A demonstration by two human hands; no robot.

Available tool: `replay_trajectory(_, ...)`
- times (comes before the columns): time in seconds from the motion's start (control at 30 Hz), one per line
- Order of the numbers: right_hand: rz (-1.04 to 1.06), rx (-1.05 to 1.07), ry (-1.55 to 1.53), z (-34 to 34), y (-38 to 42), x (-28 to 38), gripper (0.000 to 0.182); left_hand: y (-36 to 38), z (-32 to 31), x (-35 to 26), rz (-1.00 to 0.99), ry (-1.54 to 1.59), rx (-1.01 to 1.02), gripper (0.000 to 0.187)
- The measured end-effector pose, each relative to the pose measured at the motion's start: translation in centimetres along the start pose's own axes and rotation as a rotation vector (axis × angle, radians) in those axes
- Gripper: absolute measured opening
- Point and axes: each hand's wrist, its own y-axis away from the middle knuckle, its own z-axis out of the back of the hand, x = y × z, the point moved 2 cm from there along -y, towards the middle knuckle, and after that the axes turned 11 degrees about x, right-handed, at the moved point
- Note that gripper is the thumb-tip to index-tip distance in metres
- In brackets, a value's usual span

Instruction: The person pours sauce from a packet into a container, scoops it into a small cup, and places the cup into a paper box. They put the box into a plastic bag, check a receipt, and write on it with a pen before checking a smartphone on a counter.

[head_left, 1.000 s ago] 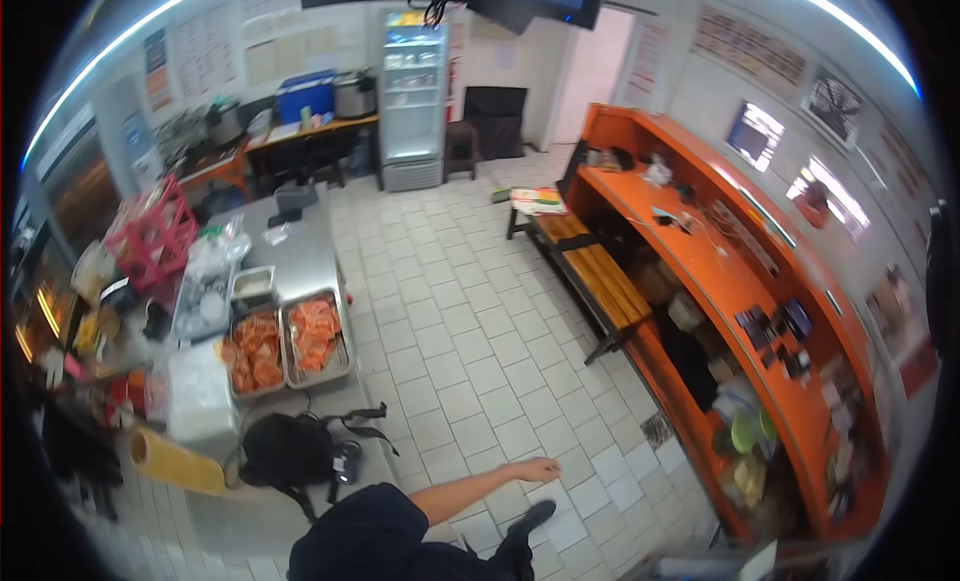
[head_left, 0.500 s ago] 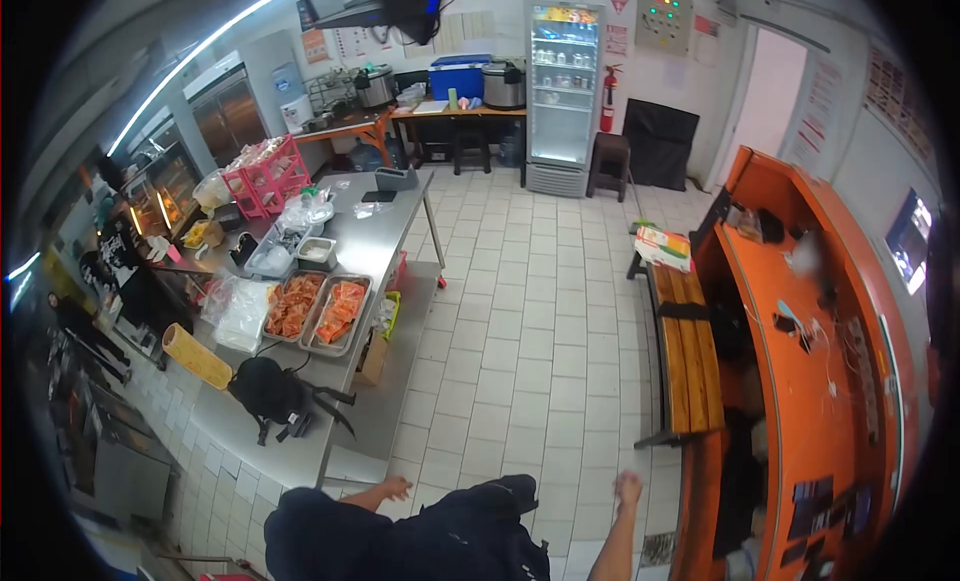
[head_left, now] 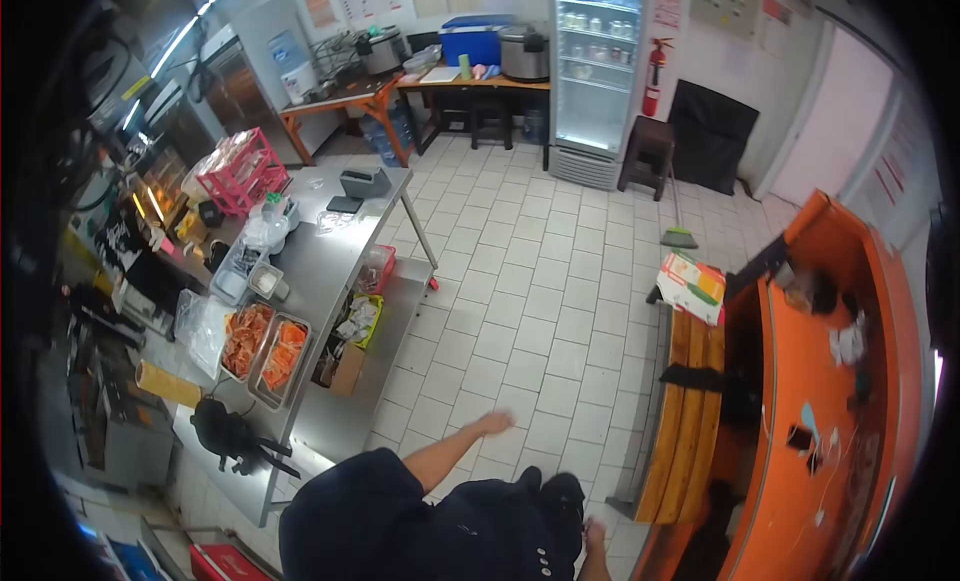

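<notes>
My left hand (head_left: 494,422) is stretched out over the tiled floor, right of the steel table (head_left: 340,243). It is blurred, and nothing can be seen in it. My right hand (head_left: 595,533) hangs low beside my dark clothes, partly hidden, left of the wooden bench (head_left: 690,431). Its fingers are too small and unclear to read. Neither hand touches the table or the bench. On the table lie two trays of orange-red food (head_left: 284,356) and a black bag (head_left: 222,429).
A display fridge (head_left: 597,81) stands at the back, with a stool (head_left: 648,153) beside it. An orange counter (head_left: 800,381) runs along the right, past the bench. A broom (head_left: 679,238) rests on the floor. People in dark clothes (head_left: 145,266) stand at the far left.
My left hand has swung forward and right, while my right hand has dropped back towards my body. The view has turned and moved forward, and the table's far end is nearer.
</notes>
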Motion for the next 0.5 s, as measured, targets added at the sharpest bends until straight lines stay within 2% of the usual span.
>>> replay_trajectory(0.03,-0.170,0.011,0.016,1.2,-1.0,-1.4,0.037,-2.8,5.6,-4.7,-0.048,0.106,-0.237,0.047)
replay_trajectory(0.07,-0.258,0.038,0.003,1.4,-1.8,-0.6,0.035,-4.7,12.1,-9.3,-0.163,0.383,-0.119,0.039)
replay_trajectory(0.13,-0.324,0.099,-0.064,1.0,-3.9,3.6,0.033,-8.0,20.7,-15.2,-0.367,0.526,-0.255,0.031)
replay_trajectory(0.17,-0.321,0.127,-0.082,0.8,-5.3,6.6,0.032,-8.9,24.1,-16.5,-0.387,0.543,-0.281,0.031)
replay_trajectory(0.23,-0.301,0.176,-0.090,0.4,-9.2,12.9,0.029,-11.9,30.0,-18.2,-0.430,0.574,-0.333,0.032)
replay_trajectory(0.33,-0.260,0.241,-0.058,0.9,-15.1,22.7,0.026,-18.2,32.7,-12.3,-0.384,0.629,-0.393,0.033)
replay_trajectory(0.37,-0.244,0.259,-0.044,1.2,-17.5,26.4,0.025,-19.4,32.3,-9.2,-0.185,0.581,-0.360,0.039)
replay_trajectory(0.4,-0.235,0.280,-0.034,1.7,-20.0,30.4,0.024,-23.4,29.6,-2.1,0.045,0.410,-0.309,0.053)
replay_trajectory(0.43,-0.230,0.301,-0.020,2.1,-22.7,34.1,0.023,-23.1,27.8,1.5,0.240,0.425,-0.271,0.066)
replay_trajectory(0.47,-0.222,0.320,-0.003,2.7,-25.7,38.0,0.022,-22.0,25.1,4.5,0.462,0.271,-0.368,0.066)
replay_trajectory(0.5,-0.198,0.342,0.013,4.2,-30.0,41.7,0.021,-20.3,23.4,7.2,0.662,0.388,-0.200,0.063)
